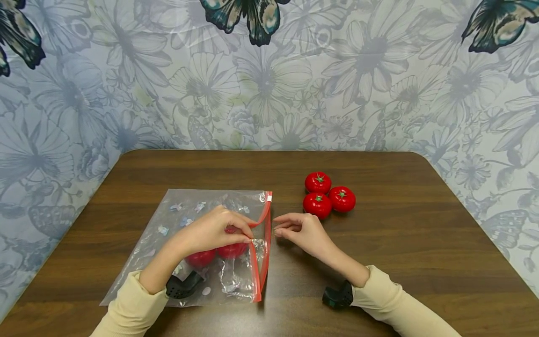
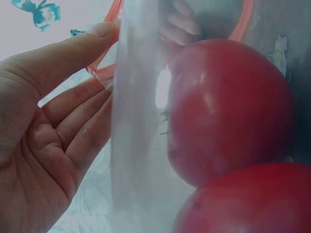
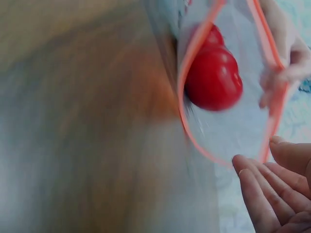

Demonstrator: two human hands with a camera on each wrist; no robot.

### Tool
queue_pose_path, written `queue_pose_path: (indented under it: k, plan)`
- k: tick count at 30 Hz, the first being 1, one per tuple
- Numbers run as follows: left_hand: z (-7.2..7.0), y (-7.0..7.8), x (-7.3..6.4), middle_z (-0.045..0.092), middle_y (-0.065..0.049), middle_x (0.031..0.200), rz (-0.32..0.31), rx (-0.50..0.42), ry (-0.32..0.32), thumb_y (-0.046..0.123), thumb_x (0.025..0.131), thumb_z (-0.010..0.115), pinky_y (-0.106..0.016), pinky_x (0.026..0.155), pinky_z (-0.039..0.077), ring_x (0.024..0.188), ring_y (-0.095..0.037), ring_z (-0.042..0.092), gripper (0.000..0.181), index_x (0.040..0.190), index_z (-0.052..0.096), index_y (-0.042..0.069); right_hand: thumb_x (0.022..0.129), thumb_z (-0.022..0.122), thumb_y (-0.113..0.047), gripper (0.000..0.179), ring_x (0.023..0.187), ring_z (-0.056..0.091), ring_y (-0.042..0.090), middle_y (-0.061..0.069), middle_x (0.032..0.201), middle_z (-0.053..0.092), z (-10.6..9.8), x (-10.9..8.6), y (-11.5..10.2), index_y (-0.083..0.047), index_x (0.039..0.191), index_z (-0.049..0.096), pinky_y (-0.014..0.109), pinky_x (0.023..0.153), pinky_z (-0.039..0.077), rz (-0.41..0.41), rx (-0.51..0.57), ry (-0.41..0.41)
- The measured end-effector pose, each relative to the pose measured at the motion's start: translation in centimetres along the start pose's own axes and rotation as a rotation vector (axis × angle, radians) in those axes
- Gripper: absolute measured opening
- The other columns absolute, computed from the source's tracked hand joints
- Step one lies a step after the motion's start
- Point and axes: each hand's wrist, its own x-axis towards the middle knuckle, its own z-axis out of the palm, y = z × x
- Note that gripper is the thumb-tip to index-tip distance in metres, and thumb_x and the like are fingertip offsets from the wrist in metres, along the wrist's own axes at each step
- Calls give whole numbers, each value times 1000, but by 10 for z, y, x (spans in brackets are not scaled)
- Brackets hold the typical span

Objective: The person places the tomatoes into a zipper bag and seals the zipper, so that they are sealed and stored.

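A clear zip bag with a red-orange zip edge lies on the wooden table, its mouth parted toward the right. Inside it are red tomatoes, seen large through the plastic in the left wrist view. My left hand reaches over the bag and pinches the upper edge of the mouth between thumb and fingers. Just right of the mouth is my right hand, thumb and fingers apart with nothing between them. In the right wrist view, the fingers are close to the zip edge, and a tomato shows through the opening.
Three more red tomatoes with green stems stand together behind my right hand, one at the back, one in front and one at the right. The brown table reaches back to a flower-patterned wall.
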Motion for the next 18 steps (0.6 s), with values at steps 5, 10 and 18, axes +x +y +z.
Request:
queue_pose_path:
  k: [5, 10, 18]
  plan:
    - [1, 0, -1, 66, -10, 108, -2, -2, 7, 15, 84, 72, -26, 77, 51, 102, -15, 61, 8, 89, 75, 10, 80, 72, -1, 29, 77, 68, 15, 8, 90, 70, -26, -7, 5, 7, 108, 65, 27, 69, 53, 10, 19, 74]
    - [1, 0, -1, 67, -10, 107, 1, -3, 12, 15, 83, 72, -28, 76, 51, 103, -15, 61, 8, 88, 75, 9, 84, 69, -3, 31, 80, 68, 24, 13, 92, 69, -53, -15, 10, 8, 112, 62, 28, 72, 53, 18, 67, 126]
    - [1, 0, -1, 67, -9, 106, 12, 8, 16, 14, 83, 72, -25, 76, 50, 103, -14, 61, 8, 88, 75, 10, 86, 63, 6, 29, 84, 66, 17, 25, 98, 65, -98, -26, 0, 10, 115, 60, 23, 71, 52, -37, 29, 262]
